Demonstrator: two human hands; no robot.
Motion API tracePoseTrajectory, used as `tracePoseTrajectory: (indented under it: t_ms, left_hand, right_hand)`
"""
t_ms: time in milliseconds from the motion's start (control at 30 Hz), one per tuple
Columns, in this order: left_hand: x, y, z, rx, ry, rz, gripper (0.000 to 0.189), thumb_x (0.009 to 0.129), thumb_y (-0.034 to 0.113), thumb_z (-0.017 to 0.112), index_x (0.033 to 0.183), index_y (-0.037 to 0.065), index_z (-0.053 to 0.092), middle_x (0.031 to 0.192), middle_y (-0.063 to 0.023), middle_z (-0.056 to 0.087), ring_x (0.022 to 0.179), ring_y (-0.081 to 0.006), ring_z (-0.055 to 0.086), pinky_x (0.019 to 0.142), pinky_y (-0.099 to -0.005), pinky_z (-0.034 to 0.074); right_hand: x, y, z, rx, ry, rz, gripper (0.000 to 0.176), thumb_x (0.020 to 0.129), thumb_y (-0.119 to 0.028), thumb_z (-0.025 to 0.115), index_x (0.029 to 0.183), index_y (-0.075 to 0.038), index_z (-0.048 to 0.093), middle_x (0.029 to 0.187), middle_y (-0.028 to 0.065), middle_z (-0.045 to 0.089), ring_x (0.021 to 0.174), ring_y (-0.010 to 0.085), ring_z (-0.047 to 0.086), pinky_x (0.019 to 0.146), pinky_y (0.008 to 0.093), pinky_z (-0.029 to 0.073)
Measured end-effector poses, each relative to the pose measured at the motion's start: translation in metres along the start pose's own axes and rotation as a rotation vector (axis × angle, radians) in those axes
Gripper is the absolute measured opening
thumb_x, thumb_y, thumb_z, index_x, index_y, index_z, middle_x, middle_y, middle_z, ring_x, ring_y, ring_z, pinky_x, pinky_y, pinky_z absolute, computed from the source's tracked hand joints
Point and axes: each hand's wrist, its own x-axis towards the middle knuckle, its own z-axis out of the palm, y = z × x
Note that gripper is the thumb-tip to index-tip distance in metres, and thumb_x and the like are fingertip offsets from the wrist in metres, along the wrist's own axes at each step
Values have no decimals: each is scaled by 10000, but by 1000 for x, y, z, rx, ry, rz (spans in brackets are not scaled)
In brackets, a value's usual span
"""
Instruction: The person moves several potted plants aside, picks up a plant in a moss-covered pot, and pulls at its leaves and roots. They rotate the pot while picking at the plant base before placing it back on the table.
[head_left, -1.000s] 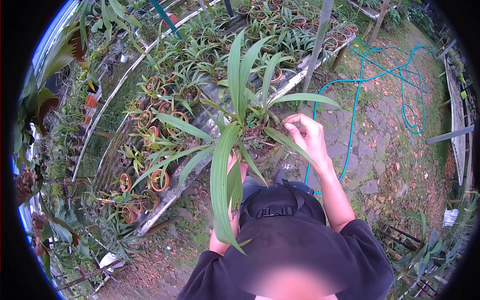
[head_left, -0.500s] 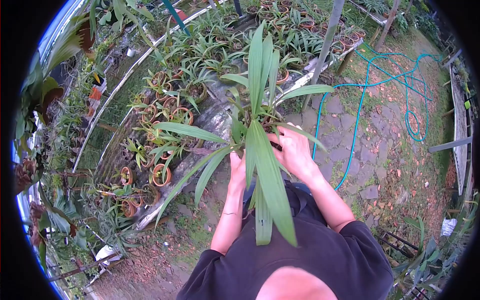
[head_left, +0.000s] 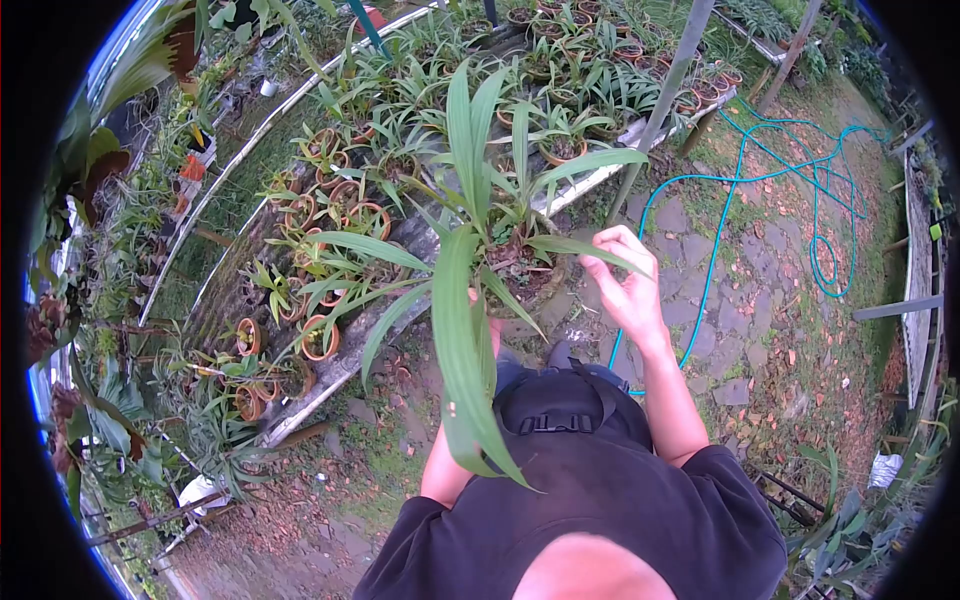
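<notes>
Head view: leaves hide most of my left hand (head_left: 495, 335), so I can't tell its grip. It's nearer the big plant (head_left: 458, 265), up at twelve, long leaves running twelve to six. My right hand (head_left: 633, 290), plant at ten, is half-curled by a leaf (head_left: 562, 246); I can't tell if it pinches.

1. Plant (head_left: 461, 335): green, upright, mid-scene; long, ribbed, pointed leaves spread left, right and far; the broadest arches near, with a small pale spot.
2. Pot (head_left: 549, 296): round, dull brown, beneath the plant, partly hidden by leaves.
3. Soil (head_left: 515, 258): dark, with reddish-brown bits and small green growth, inside the pot around the plant's base.
</notes>
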Motion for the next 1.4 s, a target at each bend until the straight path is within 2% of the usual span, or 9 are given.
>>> tracePoseTrajectory:
  t_ms: [100,300,500,533,800,933,1033,1333,1400]
  left_hand:
    - [10,0,-30,-20,-3,-17,630,983,407,646,1486,119,399,1385,-89,543,1260,-287,571,968,-521,538]
    - [33,28,-59,82,-31,20,713,964,474,641,1537,148,370,1506,-76,471,1349,-320,488,1130,-574,385]
    - [59,52,-87,165,184,-42,500,995,366,623,1406,86,561,1380,-87,587,1283,-252,538,1096,-444,425]
    - [61,64,-81,159,128,-65,503,990,364,634,1402,84,563,1389,-84,581,1293,-244,526,1106,-439,402]
    - [87,110,-103,140,2,-130,534,975,367,660,1409,78,546,1423,-81,556,1330,-225,483,1139,-425,334]
    - [117,119,-134,218,53,-101,550,977,374,655,1423,78,527,1431,-86,548,1335,-228,478,1140,-427,334]
    - [129,128,-146,268,62,-112,563,979,379,652,1434,78,513,1437,-90,542,1339,-230,474,1141,-428,334]
    - [144,144,-167,388,89,-123,602,983,393,641,1467,78,471,1454,-102,525,1350,-237,464,1145,-433,335]
    - [145,146,-171,419,98,-117,611,984,397,639,1474,78,461,1458,-105,522,1353,-238,461,1146,-434,335]
  right_hand:
    - [-6,-1,-26,-829,99,-126,228,864,-139,759,1030,11,714,1032,135,653,863,288,640,753,390,506]
    - [10,0,0,-133,-110,10,271,899,-125,716,1138,-1,690,1147,120,673,1015,239,674,849,370,529]
    - [44,-10,50,159,-203,-64,242,884,-111,740,1085,16,700,1063,115,703,954,211,688,811,357,554]
    - [47,-8,50,-140,-289,-160,257,870,-107,749,1092,13,698,1154,115,676,1020,219,675,889,377,540]
    - [79,-39,111,-284,-383,-438,291,834,-226,767,1072,-63,726,1321,152,618,1167,339,619,998,426,490]
    - [82,-27,131,-94,-499,-237,248,880,-207,718,1059,-37,700,1251,159,623,1172,328,590,1001,430,481]
    - [75,-25,138,-260,-423,-361,338,892,-165,696,1198,-34,634,1234,162,626,1152,327,601,992,407,482]
    - [68,-15,181,366,-712,697,585,1029,-378,577,1503,-62,443,1277,53,625,1026,133,613,799,301,519]
    - [75,-34,185,231,-828,558,587,1032,-408,567,1496,-66,461,1293,43,614,1015,138,610,813,304,514]
